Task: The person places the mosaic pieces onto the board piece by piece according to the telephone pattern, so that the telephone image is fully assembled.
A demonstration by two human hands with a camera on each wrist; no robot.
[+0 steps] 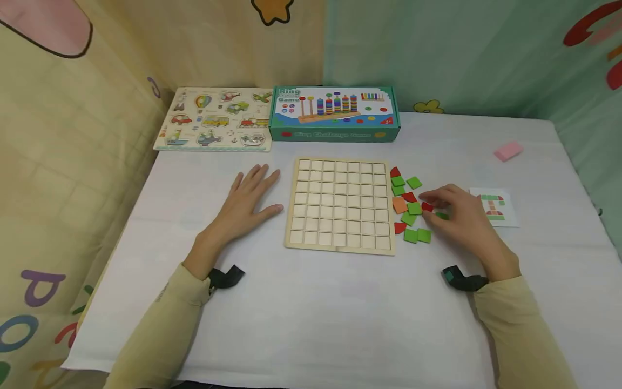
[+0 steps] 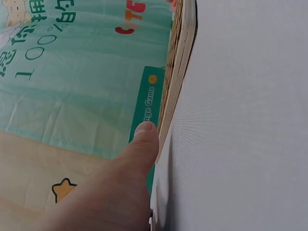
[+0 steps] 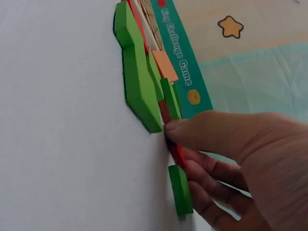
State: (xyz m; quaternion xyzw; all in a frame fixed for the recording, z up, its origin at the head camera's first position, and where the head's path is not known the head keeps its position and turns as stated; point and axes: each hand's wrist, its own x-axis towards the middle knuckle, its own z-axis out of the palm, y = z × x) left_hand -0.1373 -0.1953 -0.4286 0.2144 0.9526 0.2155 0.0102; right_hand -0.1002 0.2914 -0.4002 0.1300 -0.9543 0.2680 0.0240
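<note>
Head view: left hand [image 1: 248, 202] flat and open on the white surface [image 1: 340, 313], thumb just beside the wooden grid board [image 1: 340, 205], likely steadying it. Right hand [image 1: 459, 216] over the loose tiles right of the board, thumb and fingers pinching a red tile [image 1: 427, 207], seemingly picking it from among green tiles [image 1: 414, 208] and an orange tile [image 1: 399, 205]. Pattern card [image 1: 495, 208] just beyond, within easy sight. Right wrist view: thumb pressed on the red tile [image 3: 176, 150].
</note>
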